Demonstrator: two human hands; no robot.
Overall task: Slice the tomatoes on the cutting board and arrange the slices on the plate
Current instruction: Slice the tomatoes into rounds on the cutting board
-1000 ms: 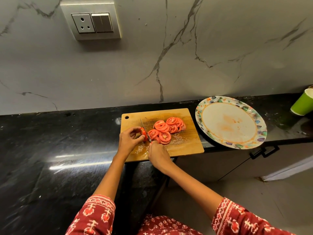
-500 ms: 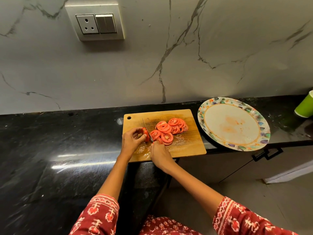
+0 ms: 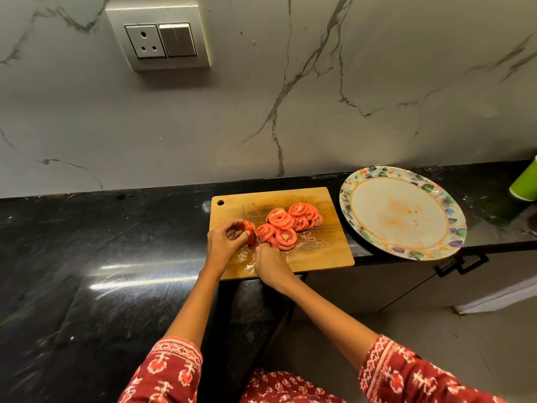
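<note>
A wooden cutting board [image 3: 316, 257] lies on the black surface [image 3: 87, 257] in the middle of the frame. The left hand [image 3: 225, 242] curls its fingers around a small tomato piece [image 3: 249, 229] near the left side of the board. The right hand [image 3: 268, 264] grips a knife [image 3: 250, 223], and the blade stands just beside the tomato piece on its right. A pile of red tomato slices [image 3: 290, 225] lies on the board to the right of the knife. A round plate [image 3: 453, 222] with a colorful rim sits just right of the board, with orange smears on it. A green cup [image 3: 525, 186] stands at the right edge of the frame.
</note>
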